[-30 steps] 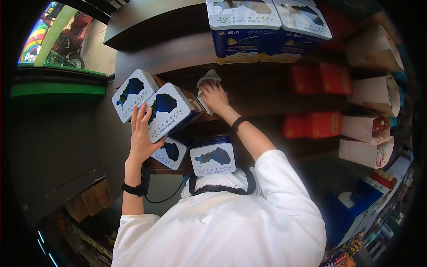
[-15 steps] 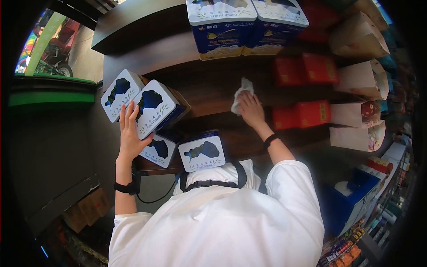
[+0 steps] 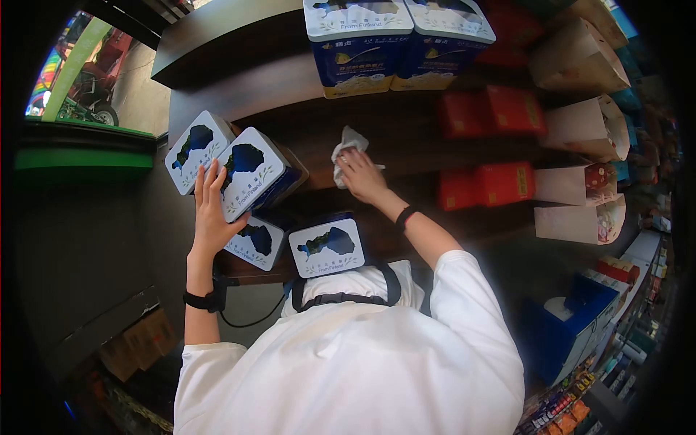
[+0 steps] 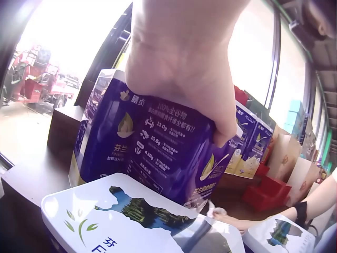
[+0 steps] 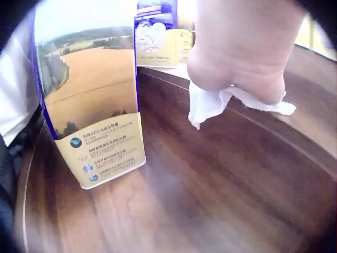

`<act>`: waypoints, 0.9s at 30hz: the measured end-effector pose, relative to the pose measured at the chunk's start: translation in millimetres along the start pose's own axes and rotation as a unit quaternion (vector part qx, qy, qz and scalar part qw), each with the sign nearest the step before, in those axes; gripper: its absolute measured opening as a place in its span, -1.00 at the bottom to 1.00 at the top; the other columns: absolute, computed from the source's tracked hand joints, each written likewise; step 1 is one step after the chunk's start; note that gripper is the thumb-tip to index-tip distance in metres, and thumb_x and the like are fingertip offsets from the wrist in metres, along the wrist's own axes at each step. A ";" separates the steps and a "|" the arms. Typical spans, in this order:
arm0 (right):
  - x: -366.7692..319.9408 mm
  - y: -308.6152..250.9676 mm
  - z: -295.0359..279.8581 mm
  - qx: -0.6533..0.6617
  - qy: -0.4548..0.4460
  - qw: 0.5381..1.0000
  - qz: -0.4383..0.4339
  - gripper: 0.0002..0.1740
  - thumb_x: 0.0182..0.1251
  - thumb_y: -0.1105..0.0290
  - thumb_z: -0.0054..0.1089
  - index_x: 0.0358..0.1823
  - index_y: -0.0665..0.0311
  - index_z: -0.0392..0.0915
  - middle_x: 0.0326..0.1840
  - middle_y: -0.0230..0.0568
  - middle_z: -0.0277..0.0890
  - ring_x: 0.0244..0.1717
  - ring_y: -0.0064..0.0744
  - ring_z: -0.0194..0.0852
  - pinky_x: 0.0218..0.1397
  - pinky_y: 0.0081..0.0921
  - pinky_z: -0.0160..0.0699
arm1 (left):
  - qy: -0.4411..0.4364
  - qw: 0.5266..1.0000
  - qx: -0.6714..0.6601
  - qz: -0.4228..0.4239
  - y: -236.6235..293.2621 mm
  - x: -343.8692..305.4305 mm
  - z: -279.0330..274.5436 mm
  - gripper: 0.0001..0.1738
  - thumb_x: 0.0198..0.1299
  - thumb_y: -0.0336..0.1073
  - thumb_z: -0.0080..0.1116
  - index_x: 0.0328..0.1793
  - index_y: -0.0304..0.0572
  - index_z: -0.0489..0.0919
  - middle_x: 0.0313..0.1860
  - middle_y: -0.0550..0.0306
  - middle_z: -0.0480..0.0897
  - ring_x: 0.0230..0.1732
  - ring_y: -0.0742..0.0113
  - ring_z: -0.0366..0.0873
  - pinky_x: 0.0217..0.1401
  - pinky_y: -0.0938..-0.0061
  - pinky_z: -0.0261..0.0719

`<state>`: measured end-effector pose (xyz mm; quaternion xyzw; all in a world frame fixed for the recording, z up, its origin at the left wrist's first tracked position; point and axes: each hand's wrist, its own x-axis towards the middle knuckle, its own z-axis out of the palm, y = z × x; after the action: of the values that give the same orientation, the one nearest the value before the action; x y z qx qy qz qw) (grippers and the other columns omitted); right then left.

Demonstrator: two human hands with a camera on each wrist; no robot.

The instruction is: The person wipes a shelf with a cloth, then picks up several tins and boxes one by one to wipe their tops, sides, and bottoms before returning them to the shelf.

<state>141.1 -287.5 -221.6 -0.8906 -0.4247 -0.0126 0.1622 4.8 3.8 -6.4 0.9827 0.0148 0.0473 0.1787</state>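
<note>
My left hand (image 3: 210,221) rests on the white lid of a blue tin (image 3: 254,163), fingers stretched out and thumb at the lid's near edge. In the left wrist view, that tin's printed blue side (image 4: 168,147) shows below the palm. A second tin (image 3: 190,161) stands against it on the left. Two more tins, one at lower left (image 3: 259,245) and one by the person's front (image 3: 326,250), stand closer to the body. My right hand (image 3: 362,177) lies flat over a crumpled white cloth (image 3: 351,138) and presses it on the dark wooden shelf (image 5: 210,195).
Two blue tins (image 3: 355,61) stand on the higher step at the back. Red boxes (image 3: 500,185) sit to the right, with paper bags (image 3: 573,130) beyond them. A raised step edge (image 5: 310,142) runs near the right hand.
My right hand swept the white cloth to the right, then came back left to mid-shelf. The left hand stays on the same tin. The head view has shifted slightly.
</note>
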 end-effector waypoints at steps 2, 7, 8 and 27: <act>21.8 -22.9 17.2 -0.008 0.012 0.999 -0.036 -0.46 0.35 0.12 -0.07 0.32 0.15 0.27 0.39 -0.11 0.18 0.46 -0.09 -0.02 0.51 -0.18 -0.14 | -0.003 1.000 0.001 0.002 1.7 0.9 2.3 0.00 -0.29 -0.34 0.38 0.41 -0.08 0.18 0.51 0.03 0.09 0.56 -0.06 -0.21 0.55 0.09 -0.15; 16.5 -19.7 14.9 0.050 0.039 0.998 -0.028 -0.47 0.33 0.12 -0.03 0.29 0.15 0.31 0.38 -0.12 0.20 0.44 -0.15 0.03 0.49 -0.19 -0.08 | -0.002 1.000 0.028 -0.004 1.2 1.1 3.1 0.00 -0.30 -0.33 0.36 0.41 -0.06 0.17 0.52 0.04 0.08 0.56 -0.04 -0.21 0.56 0.10 -0.15; 8.5 -12.1 10.6 0.080 0.037 0.996 -0.030 -0.47 0.31 0.13 -0.01 0.28 0.15 0.32 0.38 -0.12 0.20 0.44 -0.17 0.03 0.48 -0.19 -0.06 | -0.004 1.000 0.025 0.002 1.9 1.0 3.6 0.00 -0.30 -0.33 0.36 0.41 -0.06 0.17 0.52 0.04 0.08 0.56 -0.04 -0.21 0.56 0.10 -0.15; -94.5 154.3 -31.0 -0.185 0.208 0.823 0.494 -0.40 0.31 0.28 -0.08 0.29 0.54 0.17 0.33 0.30 0.15 0.41 0.16 0.03 0.42 -0.03 0.04 | 0.006 0.999 0.036 0.007 4.8 3.1 1.6 0.00 -0.32 -0.37 0.32 0.40 -0.06 0.17 0.51 0.03 0.08 0.56 -0.03 -0.20 0.57 0.12 -0.22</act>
<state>201.6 -458.5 -250.4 -0.9707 0.1267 -0.1943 0.0632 8.1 -1.2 -5.9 0.9883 0.0104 0.0541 0.1424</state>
